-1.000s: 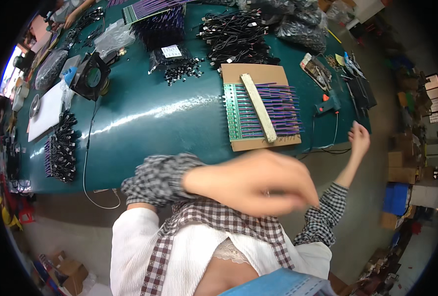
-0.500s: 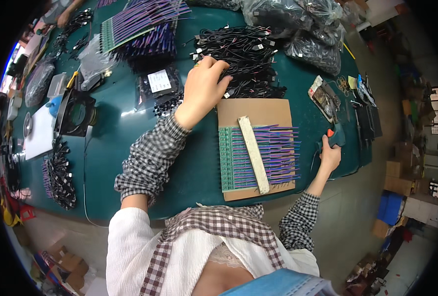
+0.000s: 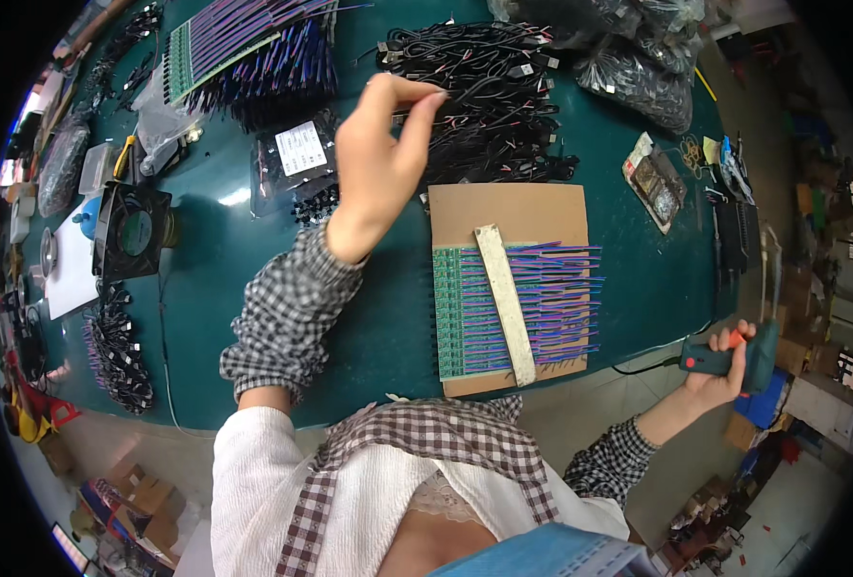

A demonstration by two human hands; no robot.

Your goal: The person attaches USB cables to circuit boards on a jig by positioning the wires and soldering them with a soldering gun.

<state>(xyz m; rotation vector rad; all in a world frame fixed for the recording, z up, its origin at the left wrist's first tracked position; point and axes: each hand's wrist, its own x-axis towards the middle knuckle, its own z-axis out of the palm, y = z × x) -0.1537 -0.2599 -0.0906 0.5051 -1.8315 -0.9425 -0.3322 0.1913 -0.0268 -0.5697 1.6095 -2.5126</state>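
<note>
My left hand (image 3: 380, 159) is over the pile of black cables (image 3: 489, 96), its thumb and forefinger pinched together at the near side of the pile. Whatever lies between those fingertips is too small to make out. Off to the right, past the table edge, my right hand (image 3: 719, 380) grips a dark green soldering gun (image 3: 707, 360) with an orange-red trigger. A row of green circuit boards (image 3: 448, 313) with purple and blue wires (image 3: 566, 308) lies on a cardboard sheet (image 3: 503, 207) before me. One pale bar (image 3: 505, 303) rests across the wires.
Another stack of wired boards (image 3: 253, 58) is at the far left, near a labelled bag (image 3: 301, 149). A black fan (image 3: 133, 231) stands on the left beside a cable bundle (image 3: 119, 351). Plastic bags (image 3: 633, 87) fill the far right; a small open packet (image 3: 655, 183) lies below them.
My right hand has lifted the soldering gun off the table's right side and carried it outward to the right. My left hand has shifted slightly farther away, its fingertips coming together in a pinch.
</note>
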